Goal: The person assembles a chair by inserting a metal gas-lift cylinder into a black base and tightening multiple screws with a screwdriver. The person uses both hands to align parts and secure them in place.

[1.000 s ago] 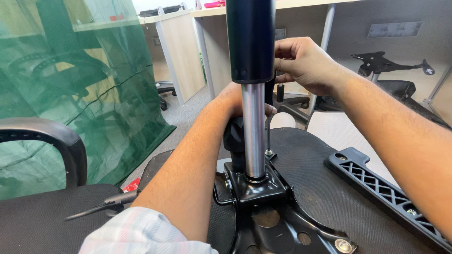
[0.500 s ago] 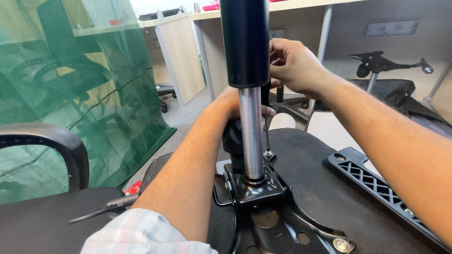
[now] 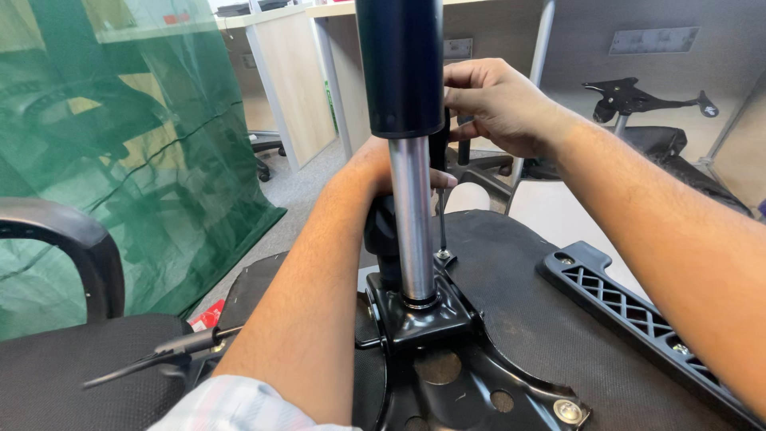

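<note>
An upturned office chair seat [image 3: 527,319] lies before me, its black metal mechanism plate [image 3: 447,359] facing up. A gas lift cylinder [image 3: 411,160], black above and chrome below, stands upright in the plate. My right hand [image 3: 499,104] is closed around the handle of a screwdriver [image 3: 440,215], whose tip rests on a bolt [image 3: 441,256] just right of the cylinder base. My left hand [image 3: 383,172] reaches behind the cylinder and is mostly hidden; it seems to grip a black knob [image 3: 383,231] there.
A black armrest [image 3: 64,239] curves at the left; a black plastic arm bracket [image 3: 638,315] lies at the right. Green plastic sheeting [image 3: 120,160] covers chairs at the left. Desks and another chair mechanism [image 3: 638,100] stand behind. A lever [image 3: 159,355] sticks out lower left.
My right hand has shifted slightly left and closer to the cylinder with the screwdriver. The left arm has stayed in place.
</note>
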